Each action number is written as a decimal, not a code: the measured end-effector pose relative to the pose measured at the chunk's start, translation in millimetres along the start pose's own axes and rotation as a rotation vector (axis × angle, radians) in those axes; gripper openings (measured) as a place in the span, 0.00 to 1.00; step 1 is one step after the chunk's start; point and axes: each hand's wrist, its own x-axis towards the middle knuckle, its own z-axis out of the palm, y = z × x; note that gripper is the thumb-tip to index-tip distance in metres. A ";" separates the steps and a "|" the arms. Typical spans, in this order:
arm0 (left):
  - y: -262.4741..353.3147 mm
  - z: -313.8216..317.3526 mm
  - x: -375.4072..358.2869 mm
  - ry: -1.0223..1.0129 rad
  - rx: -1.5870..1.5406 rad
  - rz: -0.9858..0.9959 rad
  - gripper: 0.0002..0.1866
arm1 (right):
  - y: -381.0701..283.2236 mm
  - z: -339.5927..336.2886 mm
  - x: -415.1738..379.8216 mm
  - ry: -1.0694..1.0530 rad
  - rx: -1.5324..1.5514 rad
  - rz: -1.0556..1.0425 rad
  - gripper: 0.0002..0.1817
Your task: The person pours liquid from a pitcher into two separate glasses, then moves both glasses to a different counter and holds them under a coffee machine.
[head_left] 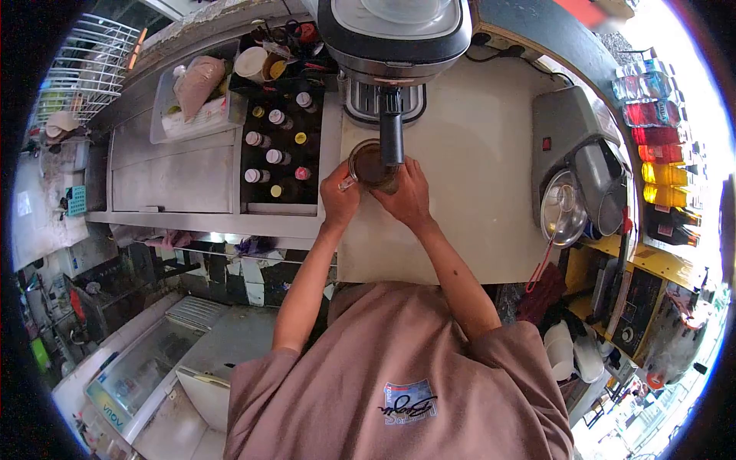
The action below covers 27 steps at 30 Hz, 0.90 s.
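A clear glass mug [370, 164] with dark brown liquid in it is between my two hands, close to the front of the coffee machine [394, 46]. The fingers of my left hand [339, 199] close on the mug's handle side. My right hand [408, 195] wraps the opposite side, with its thumb near the base. The black portafilter handle [391, 130] juts toward me from the machine and passes over the mug's right edge. Under the machine's head, the metal drip tray [359, 103] shows partly. Whether the mug touches the counter [468, 169] cannot be made out.
Left of the mug, several capped bottles [277, 156] stand in a dark recess. Beyond them is a plastic bin [163, 115] with bags. On the right are a grey appliance [562, 115] and a metal strainer [560, 207]. Colourful bottles [661, 153] line the far right.
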 end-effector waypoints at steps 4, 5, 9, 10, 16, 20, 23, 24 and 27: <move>3.0 1.6 1.3 0.018 -0.007 0.016 0.20 | 0.2 -0.7 0.8 0.012 0.011 -0.022 0.44; 6.1 0.6 2.2 0.019 -0.005 0.015 0.20 | -0.1 -1.3 1.0 0.011 0.013 -0.023 0.44; 18.4 0.4 -1.1 0.035 -0.022 -0.018 0.22 | -2.9 -2.3 1.2 -0.006 0.005 0.003 0.44; 22.1 0.9 -4.3 0.074 -0.073 -0.042 0.23 | -2.2 -2.1 0.8 -0.003 0.001 0.004 0.44; 25.0 9.1 -39.1 0.110 -0.227 -0.175 0.34 | 0.2 -2.3 -0.7 0.083 0.000 -0.090 0.39; 37.9 10.5 -77.4 0.203 -0.211 -0.167 0.35 | -9.3 -19.1 -19.6 0.082 0.152 0.071 0.41; 33.1 4.0 -106.4 0.144 -0.017 -0.252 0.33 | -12.4 -39.9 -53.2 0.066 0.174 0.148 0.41; 28.0 5.7 -113.7 0.132 -0.049 -0.167 0.24 | -11.2 -47.4 -68.7 0.066 0.180 0.169 0.39; 47.8 6.0 -121.2 -0.256 -0.271 -0.494 0.14 | 0.8 -66.2 -120.4 0.127 0.182 0.192 0.32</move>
